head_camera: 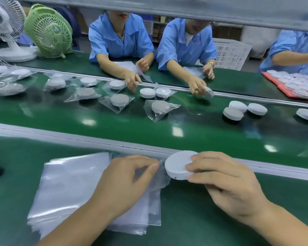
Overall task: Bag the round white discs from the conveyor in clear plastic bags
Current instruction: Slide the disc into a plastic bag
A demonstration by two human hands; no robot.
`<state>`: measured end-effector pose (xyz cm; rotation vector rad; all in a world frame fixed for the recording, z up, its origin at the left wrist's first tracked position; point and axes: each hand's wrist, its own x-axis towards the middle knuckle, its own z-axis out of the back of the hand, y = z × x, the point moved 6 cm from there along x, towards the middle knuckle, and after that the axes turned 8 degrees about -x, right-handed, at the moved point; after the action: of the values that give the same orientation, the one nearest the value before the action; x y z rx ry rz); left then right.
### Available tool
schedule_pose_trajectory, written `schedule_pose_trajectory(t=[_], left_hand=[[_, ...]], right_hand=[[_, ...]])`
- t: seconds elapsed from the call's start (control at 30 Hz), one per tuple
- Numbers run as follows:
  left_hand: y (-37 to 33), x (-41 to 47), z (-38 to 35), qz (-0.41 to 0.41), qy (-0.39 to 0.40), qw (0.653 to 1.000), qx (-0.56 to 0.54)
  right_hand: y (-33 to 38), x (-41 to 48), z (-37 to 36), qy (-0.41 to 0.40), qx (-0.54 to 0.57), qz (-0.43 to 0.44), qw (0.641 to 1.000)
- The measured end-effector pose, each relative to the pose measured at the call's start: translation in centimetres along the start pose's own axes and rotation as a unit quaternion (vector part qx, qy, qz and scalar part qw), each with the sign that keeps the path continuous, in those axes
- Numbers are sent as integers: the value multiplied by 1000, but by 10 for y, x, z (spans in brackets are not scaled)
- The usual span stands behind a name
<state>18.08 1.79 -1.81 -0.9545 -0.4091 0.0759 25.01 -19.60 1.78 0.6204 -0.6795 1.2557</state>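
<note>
Two hands at near bench edge. Right hand point(226, 181) grips one white disc point(179, 165) between thumb and fingers, tilted, just beside the near rail point(78, 139). Left hand point(124, 181) pinches the mouth of the top bag point(158, 176), thumb against forefinger, resting on the bag stack point(69, 189). Disc touches the bag mouth. Belt point(167, 125) carries three loose discs point(244, 110) at right, bagged discs point(119, 101) at left.

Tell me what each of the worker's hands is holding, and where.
Right hand: round white disc, gripped at its right rim. Left hand: fingers pinching the clear plastic bag at its open edge.
</note>
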Motion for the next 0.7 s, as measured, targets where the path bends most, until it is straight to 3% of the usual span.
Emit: schedule_pose_trajectory(t=[0.1,0.17,0.23,0.33,0.4,0.5,0.6,0.7], left_hand=[[-8,-3,-14,43,90,974,-204],[-17,-9,-25,54,153,949,-272],[-23,-10,-26,22,93,960,-264],[-28,-12,-15,-20,-81,963,-257],[-24,-14,-15,-8,-110,958,-263],[-7,-10,-12,26,-71,980,-185],[5,-8,-12,18,17,1000,-2],[-3,-10,-23,-70,86,969,220]], right_hand=[[3,4,-6,-4,78,-88,993],[-1,4,-7,-35,139,-187,972],[-5,6,-11,-11,205,-259,944],[-5,13,-29,137,274,-311,900],[-11,20,-36,166,241,-322,900],[-56,40,-33,96,73,-359,926],[-128,51,-35,18,-10,-424,905],[-185,58,-56,78,-86,-447,887]])
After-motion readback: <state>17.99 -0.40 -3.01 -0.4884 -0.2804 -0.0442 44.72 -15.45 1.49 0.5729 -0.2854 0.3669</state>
